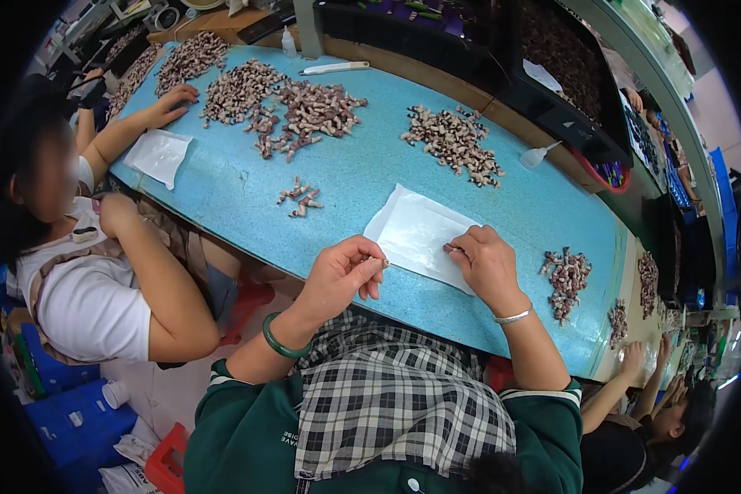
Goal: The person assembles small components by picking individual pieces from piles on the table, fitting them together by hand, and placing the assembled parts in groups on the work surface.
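Note:
My left hand [343, 274] hovers at the near edge of the blue table [362, 177], its fingertips pinched on a tiny piece near the thumb. My right hand [483, 262] rests on a white sheet [416, 230], thumb and forefinger pinching a small piece against it. A small cluster of pink-and-brown parts [299, 198] lies just beyond my left hand. A pile of the same parts [566, 277] sits to the right of my right hand.
Larger piles of parts [454, 141] [313, 111] lie farther back. A person sits at my left, a hand [171, 102] on the table by another white sheet [160, 154]. Another person works at the lower right. A small squeeze bottle [538, 154] and black trays [552, 74] line the far edge.

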Available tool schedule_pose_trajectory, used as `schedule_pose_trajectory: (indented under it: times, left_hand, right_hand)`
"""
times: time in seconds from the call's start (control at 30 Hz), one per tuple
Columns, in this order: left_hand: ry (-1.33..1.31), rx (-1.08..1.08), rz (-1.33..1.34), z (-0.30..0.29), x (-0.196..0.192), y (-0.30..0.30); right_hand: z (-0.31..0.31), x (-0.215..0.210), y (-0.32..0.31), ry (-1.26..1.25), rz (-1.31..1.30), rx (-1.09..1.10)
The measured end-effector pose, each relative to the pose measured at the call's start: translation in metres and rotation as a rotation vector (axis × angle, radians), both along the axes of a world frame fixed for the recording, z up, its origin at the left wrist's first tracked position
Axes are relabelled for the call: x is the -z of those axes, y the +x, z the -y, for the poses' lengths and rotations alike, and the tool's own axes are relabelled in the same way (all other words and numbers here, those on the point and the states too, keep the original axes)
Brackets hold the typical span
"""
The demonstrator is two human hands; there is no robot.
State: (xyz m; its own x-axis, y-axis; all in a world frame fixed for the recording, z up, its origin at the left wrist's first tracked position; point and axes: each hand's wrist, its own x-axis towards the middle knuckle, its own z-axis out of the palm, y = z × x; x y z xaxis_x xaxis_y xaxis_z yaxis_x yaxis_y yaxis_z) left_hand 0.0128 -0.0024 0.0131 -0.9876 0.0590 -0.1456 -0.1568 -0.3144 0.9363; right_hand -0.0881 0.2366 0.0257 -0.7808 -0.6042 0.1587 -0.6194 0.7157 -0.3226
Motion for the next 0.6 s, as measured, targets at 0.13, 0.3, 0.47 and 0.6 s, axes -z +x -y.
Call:
schedule_pose_trajectory:
  times: [0.13,0.3,0.47,0.6]
  left_hand:
    - [-0.025,0.049,0.064,-0.001,0.003,0.002]
    - [-0.036,0.066,0.04,-0.01,0.0,0.002]
    - [-0.062,0.108,-0.011,-0.023,-0.007,0.003]
    - [-0.122,0.177,-0.069,-0.032,-0.013,0.004]
  right_hand:
    - [0.006,-0.002,0.003,0.045,-0.036,-0.017]
    - [0.006,-0.007,0.008,-0.093,0.013,-0.046]
    - [0.004,-0.023,0.039,-0.786,0.892,0.119]
    - [0.002,-0.026,0.061,-0.935,0.913,0.096]
